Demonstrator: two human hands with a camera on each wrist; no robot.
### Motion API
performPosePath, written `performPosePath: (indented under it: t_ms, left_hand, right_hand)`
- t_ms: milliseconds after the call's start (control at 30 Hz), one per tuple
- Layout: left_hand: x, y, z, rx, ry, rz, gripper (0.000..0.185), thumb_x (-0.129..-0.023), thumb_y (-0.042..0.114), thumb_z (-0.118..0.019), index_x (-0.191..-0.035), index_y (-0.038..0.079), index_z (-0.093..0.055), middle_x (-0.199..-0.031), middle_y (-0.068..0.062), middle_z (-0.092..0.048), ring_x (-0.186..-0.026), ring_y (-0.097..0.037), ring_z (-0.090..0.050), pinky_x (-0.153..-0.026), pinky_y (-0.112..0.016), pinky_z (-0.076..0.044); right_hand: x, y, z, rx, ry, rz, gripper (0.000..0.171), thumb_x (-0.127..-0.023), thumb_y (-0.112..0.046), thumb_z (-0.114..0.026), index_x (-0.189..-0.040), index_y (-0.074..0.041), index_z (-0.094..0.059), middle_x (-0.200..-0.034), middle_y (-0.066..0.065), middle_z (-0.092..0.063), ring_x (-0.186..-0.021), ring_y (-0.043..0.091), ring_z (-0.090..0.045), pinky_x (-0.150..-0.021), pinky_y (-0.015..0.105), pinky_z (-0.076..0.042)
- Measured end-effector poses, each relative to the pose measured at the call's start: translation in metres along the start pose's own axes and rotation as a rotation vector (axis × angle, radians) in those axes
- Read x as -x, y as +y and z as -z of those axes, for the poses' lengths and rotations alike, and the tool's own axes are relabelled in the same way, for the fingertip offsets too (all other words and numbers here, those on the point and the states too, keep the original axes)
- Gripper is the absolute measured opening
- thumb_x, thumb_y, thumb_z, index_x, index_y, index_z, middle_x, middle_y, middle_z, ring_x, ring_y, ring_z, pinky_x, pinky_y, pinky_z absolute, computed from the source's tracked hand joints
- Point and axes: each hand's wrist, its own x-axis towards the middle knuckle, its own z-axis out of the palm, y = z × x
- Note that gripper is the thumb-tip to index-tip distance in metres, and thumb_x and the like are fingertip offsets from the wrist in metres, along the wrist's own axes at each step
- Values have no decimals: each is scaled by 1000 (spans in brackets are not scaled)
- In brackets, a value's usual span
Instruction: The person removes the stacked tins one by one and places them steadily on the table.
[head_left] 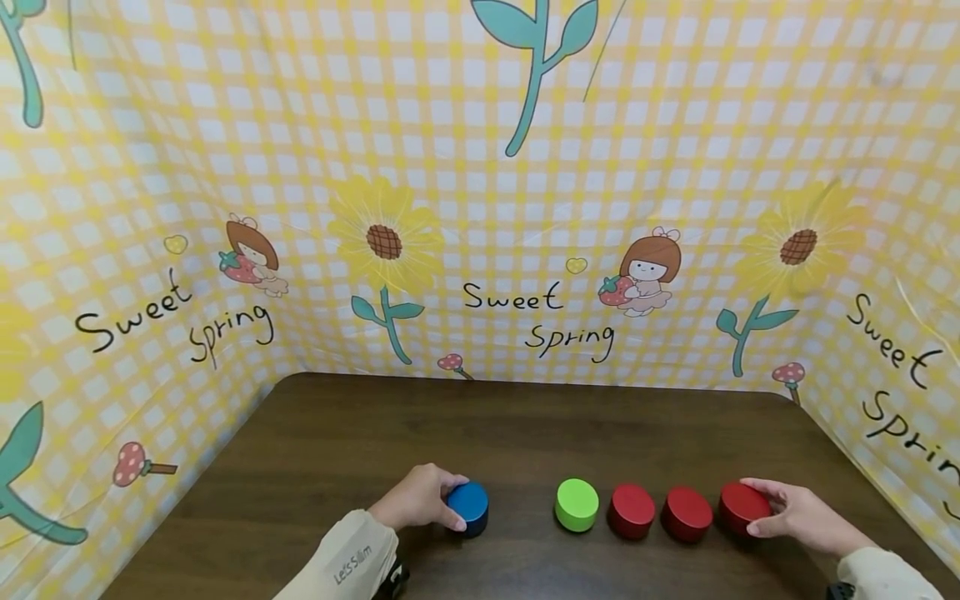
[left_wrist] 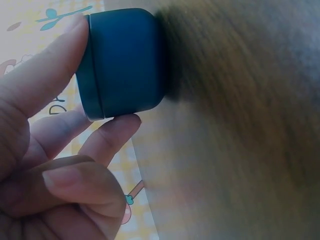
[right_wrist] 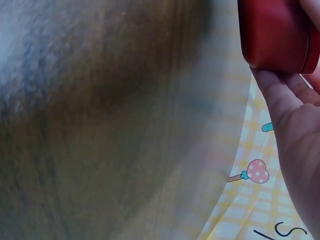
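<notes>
A dark wooden worktop (head_left: 315, 450), walled by a yellow checked cloth (head_left: 480, 167), carries a row of round blocks. The left hand (head_left: 417, 497) grips the blue block (head_left: 468, 506) at the row's left end, while the right hand (head_left: 797, 517) grips the outermost red block (head_left: 741, 504) at the right end. Between them stand a green block (head_left: 577, 504) and two more red blocks (head_left: 658, 512), all close together
</notes>
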Motion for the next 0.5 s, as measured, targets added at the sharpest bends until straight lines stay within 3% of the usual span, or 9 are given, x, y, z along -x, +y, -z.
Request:
performPosePath:
  t_ms: [500]
  left_hand:
    - [0, -1, 0, -3, 0, 4, 56, -71, 14, -85, -120, -5, -64, -108, -21, -68, -98, -30, -65, -84, -47, -51]
  right_hand:
    - [-1, 4, -1, 18, -25, -13, 68, -85, -7, -70, -126, 30, -29, -109, 29, -61, -86, -6, -55, -71, 23, -49]
